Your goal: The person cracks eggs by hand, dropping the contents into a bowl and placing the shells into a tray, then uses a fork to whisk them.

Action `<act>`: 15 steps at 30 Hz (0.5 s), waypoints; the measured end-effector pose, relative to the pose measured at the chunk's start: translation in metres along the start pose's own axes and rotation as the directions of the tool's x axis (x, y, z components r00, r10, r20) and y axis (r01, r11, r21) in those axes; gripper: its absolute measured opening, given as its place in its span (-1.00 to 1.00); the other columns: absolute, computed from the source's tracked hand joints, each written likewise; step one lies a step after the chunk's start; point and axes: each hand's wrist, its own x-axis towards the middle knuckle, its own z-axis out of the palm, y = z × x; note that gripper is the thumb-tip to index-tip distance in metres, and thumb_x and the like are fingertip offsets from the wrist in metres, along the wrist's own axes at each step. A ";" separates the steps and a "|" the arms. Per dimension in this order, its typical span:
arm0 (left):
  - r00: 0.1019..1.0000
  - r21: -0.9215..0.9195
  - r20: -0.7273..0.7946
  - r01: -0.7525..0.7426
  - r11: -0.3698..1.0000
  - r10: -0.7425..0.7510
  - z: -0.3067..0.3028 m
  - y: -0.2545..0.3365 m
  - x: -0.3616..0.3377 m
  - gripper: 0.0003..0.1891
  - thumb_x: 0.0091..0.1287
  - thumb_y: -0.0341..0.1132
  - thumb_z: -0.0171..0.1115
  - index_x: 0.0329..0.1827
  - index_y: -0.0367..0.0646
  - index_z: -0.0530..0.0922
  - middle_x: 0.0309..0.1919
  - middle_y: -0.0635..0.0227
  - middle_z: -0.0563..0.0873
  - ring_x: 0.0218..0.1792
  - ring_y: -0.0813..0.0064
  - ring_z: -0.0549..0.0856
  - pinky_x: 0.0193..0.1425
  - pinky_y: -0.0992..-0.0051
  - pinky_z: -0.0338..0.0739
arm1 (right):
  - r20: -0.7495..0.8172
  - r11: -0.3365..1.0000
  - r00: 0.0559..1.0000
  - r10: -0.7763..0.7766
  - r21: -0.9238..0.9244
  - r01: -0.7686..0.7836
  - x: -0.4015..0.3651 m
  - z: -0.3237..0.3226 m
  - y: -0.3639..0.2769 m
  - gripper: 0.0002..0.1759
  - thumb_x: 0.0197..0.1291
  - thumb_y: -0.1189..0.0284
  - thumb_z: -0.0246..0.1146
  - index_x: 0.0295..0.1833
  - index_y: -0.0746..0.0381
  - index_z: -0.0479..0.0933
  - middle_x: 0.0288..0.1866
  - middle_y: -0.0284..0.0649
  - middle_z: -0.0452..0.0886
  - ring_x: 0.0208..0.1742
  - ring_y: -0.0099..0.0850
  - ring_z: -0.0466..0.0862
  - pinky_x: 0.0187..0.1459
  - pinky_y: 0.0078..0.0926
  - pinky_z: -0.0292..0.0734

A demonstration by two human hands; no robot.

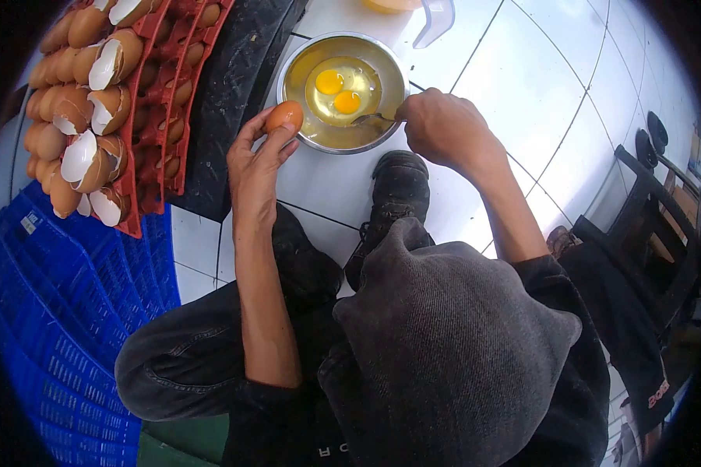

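My left hand (261, 148) holds a brown egg (286, 116) between fingers and thumb at the left rim of a metal bowl (308, 66). Two yolks, an upper one (329, 82) and a lower one (346, 101), lie in clear egg white inside the bowl. At the bowl's right rim, my right hand (441, 124) is closed round a metal spoon (372, 119), whose far end reaches into the bowl. The egg's shell looks whole on the side that shows.
Red trays (157, 117) at the upper left carry brown eggs and broken shells (86, 162), beside a black slab (237, 78). Below them is a blue crate (78, 311). A clear plastic container (435, 22) stands beyond the bowl; a black chair (650, 226) is at right.
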 end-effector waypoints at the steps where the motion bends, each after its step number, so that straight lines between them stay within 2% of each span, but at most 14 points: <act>1: 1.000 0.005 -0.001 0.001 1.000 -0.001 0.000 0.000 0.000 -0.48 0.27 -0.23 0.36 0.22 -0.34 0.49 0.11 0.10 0.59 0.12 0.33 0.61 0.24 0.32 0.52 | -0.026 1.000 1.000 -0.013 -0.006 0.013 0.000 0.001 0.000 -0.69 0.10 0.59 0.06 -0.15 0.19 0.70 -0.36 0.05 0.70 -0.30 -0.10 0.74 -0.13 -0.19 0.66; 3: 1.000 0.015 -0.004 0.002 1.000 -0.002 0.000 0.001 0.000 -0.48 0.27 -0.23 0.36 0.22 -0.34 0.49 0.11 0.10 0.59 0.12 0.33 0.61 0.23 0.32 0.53 | -0.077 0.999 0.996 -0.040 -0.018 0.038 -0.001 0.003 0.001 -0.83 0.16 0.51 0.17 -0.34 0.32 0.66 -0.40 0.02 0.70 -0.32 -0.12 0.75 -0.24 -0.23 0.68; 9: 1.000 0.010 0.004 -0.009 1.000 0.009 0.000 0.001 -0.001 -0.49 0.26 -0.23 0.37 0.20 -0.33 0.51 0.10 0.11 0.59 0.11 0.34 0.62 0.22 0.33 0.54 | -0.045 1.000 0.999 -0.006 -0.020 0.005 -0.005 -0.002 -0.002 -0.83 0.20 0.50 0.19 -0.32 0.34 0.67 -0.41 0.00 0.70 -0.34 -0.16 0.76 -0.25 -0.29 0.70; 10: 1.000 0.012 0.000 -0.007 1.000 0.007 0.000 0.001 -0.001 -0.50 0.26 -0.23 0.37 0.20 -0.32 0.51 0.10 0.12 0.59 0.11 0.35 0.62 0.22 0.33 0.54 | -0.020 1.000 1.000 0.005 -0.027 -0.005 -0.005 -0.004 -0.003 -0.80 0.18 0.55 0.13 -0.21 0.26 0.68 -0.40 0.01 0.70 -0.33 -0.15 0.75 -0.22 -0.27 0.69; 12: 1.000 0.016 -0.009 -0.003 1.000 0.004 0.001 0.000 -0.001 -0.51 0.26 -0.24 0.37 0.19 -0.32 0.51 0.10 0.13 0.59 0.10 0.36 0.62 0.22 0.34 0.54 | 0.031 0.999 0.999 0.028 -0.042 -0.026 -0.004 -0.007 -0.004 -0.56 0.14 0.65 0.00 0.00 0.12 0.70 -0.37 0.02 0.70 -0.32 -0.13 0.74 -0.15 -0.22 0.68; 15: 1.000 0.002 0.002 -0.003 1.000 0.003 -0.001 0.000 0.000 -0.51 0.27 -0.26 0.36 0.20 -0.32 0.51 0.10 0.14 0.59 0.11 0.37 0.62 0.22 0.34 0.54 | 0.020 0.999 0.999 0.026 -0.032 -0.025 -0.004 -0.005 -0.003 -0.57 0.14 0.64 0.00 0.00 0.13 0.70 -0.36 0.02 0.71 -0.31 -0.14 0.74 -0.14 -0.21 0.68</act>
